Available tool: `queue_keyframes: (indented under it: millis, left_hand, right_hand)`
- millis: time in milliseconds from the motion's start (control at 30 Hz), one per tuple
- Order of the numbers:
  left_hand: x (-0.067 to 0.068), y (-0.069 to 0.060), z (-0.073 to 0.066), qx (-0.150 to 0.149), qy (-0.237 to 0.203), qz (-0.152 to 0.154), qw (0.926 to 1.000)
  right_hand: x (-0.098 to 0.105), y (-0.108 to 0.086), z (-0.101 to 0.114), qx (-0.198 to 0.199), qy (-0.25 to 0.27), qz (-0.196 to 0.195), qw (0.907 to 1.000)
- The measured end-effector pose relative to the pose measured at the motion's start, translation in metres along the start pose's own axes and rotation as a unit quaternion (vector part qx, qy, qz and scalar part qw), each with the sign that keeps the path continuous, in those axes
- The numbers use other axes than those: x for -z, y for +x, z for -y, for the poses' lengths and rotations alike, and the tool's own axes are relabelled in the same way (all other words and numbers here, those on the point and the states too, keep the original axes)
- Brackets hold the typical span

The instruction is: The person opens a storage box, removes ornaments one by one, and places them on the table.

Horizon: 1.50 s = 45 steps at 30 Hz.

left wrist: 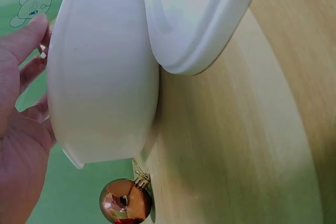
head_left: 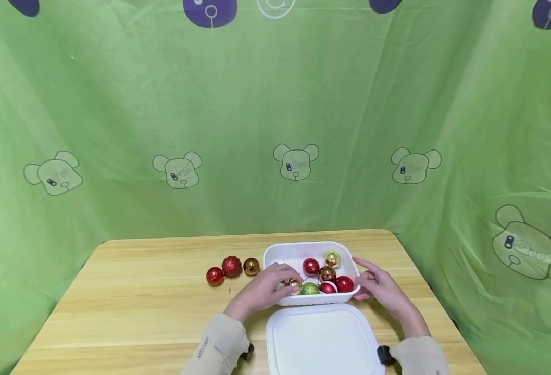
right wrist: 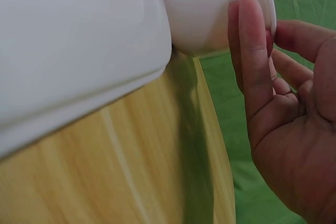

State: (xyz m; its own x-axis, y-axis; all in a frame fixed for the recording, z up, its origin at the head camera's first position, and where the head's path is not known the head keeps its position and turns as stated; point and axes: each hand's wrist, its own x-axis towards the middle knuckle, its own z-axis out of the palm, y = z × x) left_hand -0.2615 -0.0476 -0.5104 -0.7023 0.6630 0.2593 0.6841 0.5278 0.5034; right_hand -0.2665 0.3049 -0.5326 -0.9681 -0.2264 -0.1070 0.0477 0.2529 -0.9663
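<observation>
1. The left hand (head_left: 267, 286) reaches over the near left corner of the white box (head_left: 285, 250), its fingers curled in a narrow pinch on a gold bauble (head_left: 296, 286).
2. The right hand (head_left: 384, 291) grips the right end of that box, fingers bent about its rim and outer wall; the box itself lies between both sets of fingers.
3. Inside, just right of the left fingers, sits a green bauble (head_left: 310, 289); then, nearer the right fingers, a red bauble with a white band (head_left: 328, 287).
4. A shiny red bauble (head_left: 345, 284) is just beside the right fingers, within the wall they grip.
5. Beyond these, between the two hands' fingers, are a copper bauble (head_left: 327, 274), another red bauble (head_left: 310, 266) and, farthest, a pale gold bauble (head_left: 332, 259).
6. Outside the box, left of the left fingers, three more lie on the tabletop (head_left: 153, 302): a brown-gold bauble (head_left: 251, 266) nearest, then a ribbed red bauble (head_left: 231, 266), then a smooth red bauble (head_left: 214, 276).
7. The white lid (head_left: 324, 338) lies on the near side of both hands' fingers, between the two forearms.
8. Past the fingers and the box hangs a green curtain (head_left: 238, 114) printed with bear heads.
</observation>
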Motion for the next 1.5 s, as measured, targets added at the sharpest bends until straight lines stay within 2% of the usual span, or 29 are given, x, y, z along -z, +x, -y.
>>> queue_keyframes:
  millis: [233, 367, 533, 833, 1033, 1300, 1500]
  left_hand:
    - [0.003, -0.004, 0.000, 0.014, -0.016, -0.026, 0.9994]
    - [0.011, -0.009, 0.001, 0.029, -0.034, -0.047, 0.9979]
    - [0.023, -0.021, 0.011, 0.042, -0.041, -0.081, 0.9950]
    - [0.047, -0.055, 0.036, 0.079, -0.049, -0.144, 0.9852]
    - [0.064, -0.081, 0.049, 0.122, -0.054, -0.160, 0.9780]
    - [0.078, -0.115, 0.065, 0.148, -0.041, -0.193, 0.9692]
    - [0.083, -0.134, 0.077, 0.165, -0.033, -0.203, 0.9645]
  right_hand:
    - [0.000, 0.000, 0.003, 0.003, 0.001, 0.004, 1.0000]
    - [0.001, 0.001, 0.003, 0.001, -0.003, 0.003, 1.0000]
    - [0.001, 0.001, 0.004, 0.002, -0.001, 0.003, 1.0000]
    - [0.002, 0.002, 0.002, -0.002, -0.007, 0.002, 1.0000]
    - [0.001, 0.002, 0.000, 0.002, -0.006, 0.000, 1.0000]
    - [0.000, 0.002, 0.000, 0.006, -0.006, 0.005, 1.0000]
    - [0.001, 0.002, -0.001, -0.001, -0.007, 0.000, 1.0000]
